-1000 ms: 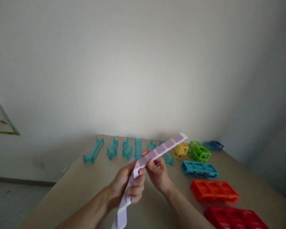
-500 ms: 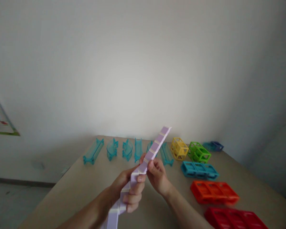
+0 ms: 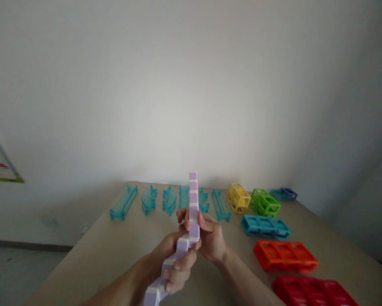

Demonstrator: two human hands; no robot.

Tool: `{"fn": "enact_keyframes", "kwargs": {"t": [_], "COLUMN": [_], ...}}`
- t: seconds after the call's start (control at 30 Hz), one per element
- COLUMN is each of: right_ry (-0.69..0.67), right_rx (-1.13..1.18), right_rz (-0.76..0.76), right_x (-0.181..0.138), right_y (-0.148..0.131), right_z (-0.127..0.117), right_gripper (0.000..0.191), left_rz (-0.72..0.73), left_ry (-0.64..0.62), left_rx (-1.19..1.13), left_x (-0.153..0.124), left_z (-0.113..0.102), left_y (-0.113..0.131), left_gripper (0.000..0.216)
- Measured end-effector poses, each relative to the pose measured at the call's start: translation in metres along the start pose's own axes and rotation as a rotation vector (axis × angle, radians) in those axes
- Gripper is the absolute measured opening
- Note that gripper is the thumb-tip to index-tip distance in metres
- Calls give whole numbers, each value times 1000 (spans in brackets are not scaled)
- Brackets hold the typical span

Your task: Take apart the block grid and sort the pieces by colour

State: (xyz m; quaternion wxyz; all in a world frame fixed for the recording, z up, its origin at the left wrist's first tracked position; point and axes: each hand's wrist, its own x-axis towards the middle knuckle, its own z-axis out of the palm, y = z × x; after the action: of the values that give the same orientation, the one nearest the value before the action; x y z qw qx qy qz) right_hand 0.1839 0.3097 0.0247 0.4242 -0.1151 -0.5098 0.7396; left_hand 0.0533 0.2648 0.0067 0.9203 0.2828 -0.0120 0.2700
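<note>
A long strip of lilac blocks (image 3: 193,195) with pale bands at the joints runs from the bottom edge up toward the wall. It bends in the middle, its far part standing nearly straight up in the picture. My left hand (image 3: 180,265) is closed around the lower, stepped part. Higher up, my right hand (image 3: 210,236) pinches the strip from both sides, just below the straight part. Some fingertips are hidden behind the blocks.
Translucent teal track pieces (image 3: 124,203), straight and curved, lie in a row along the table's back. On the right stand yellow (image 3: 238,198), green (image 3: 264,202), blue (image 3: 266,226), orange (image 3: 286,256) and red (image 3: 314,292) open frames. A dark blue piece (image 3: 288,194) sits at the far corner.
The strip's far part has swung left, from leaning right to nearly straight up. My right hand has turned with it; my left hand keeps its hold.
</note>
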Motion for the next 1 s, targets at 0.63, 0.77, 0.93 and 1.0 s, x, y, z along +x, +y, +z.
{"fn": "enact_keyframes", "kwargs": {"t": [0.63,0.77,0.93,1.0], "right_ry": [109,129,84,44], "right_rx": [167,143,64,19], "right_rz": [85,-43,-113,-124], "right_x": [4,6,6,6], "right_y": [3,4,2,2], "right_z": [-12,-12,-11,-11], "right_gripper": [37,38,38,36], "left_rz": [223,249,266,302], "left_ry": [426,404,239,173], "left_rx": [348,267,177,158], "left_x": [6,5,2,2], "left_z": [9,9,1,-2], "left_y": [-7,-3,5,7], "left_gripper": [44,45,46,46]}}
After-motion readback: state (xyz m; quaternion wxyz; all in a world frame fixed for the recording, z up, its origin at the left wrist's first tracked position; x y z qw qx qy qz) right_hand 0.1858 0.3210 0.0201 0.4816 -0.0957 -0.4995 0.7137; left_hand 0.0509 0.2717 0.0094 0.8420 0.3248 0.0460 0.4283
